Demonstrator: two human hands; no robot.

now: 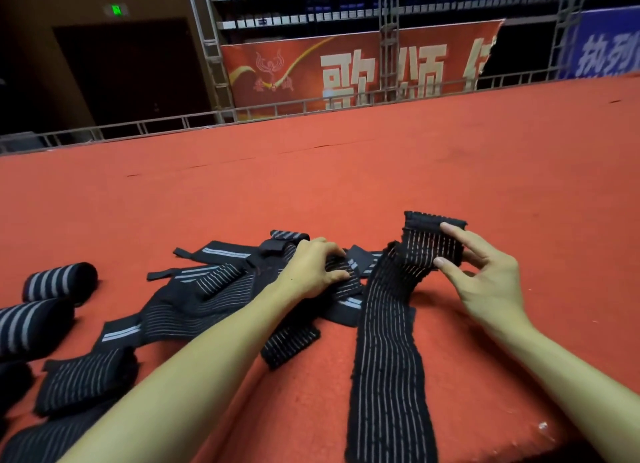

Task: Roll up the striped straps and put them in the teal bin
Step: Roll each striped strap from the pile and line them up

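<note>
Pinching striped strap [388, 358] end, right hand [491, 282] fingers held soft, limp elastic, likely light; left hand [311, 268] fingers clutched strap pile [207, 289].

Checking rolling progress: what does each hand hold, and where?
Right hand pinches the long strap by its raised far end. Left hand rests on the strap pile; grip unclear.

The right hand [485, 282] is pinching the raised far end of a long striped strap [388, 358] between thumb and forefinger, holding it off the red carpeted platform [346, 185] — the rest is trailing flat toward the near edge. The left hand [311, 268] is curling its fingers onto a heap of loose straps [207, 289] just beside it. 2 rolled straps [60, 280] are lying by the left edge — side by side.
</note>
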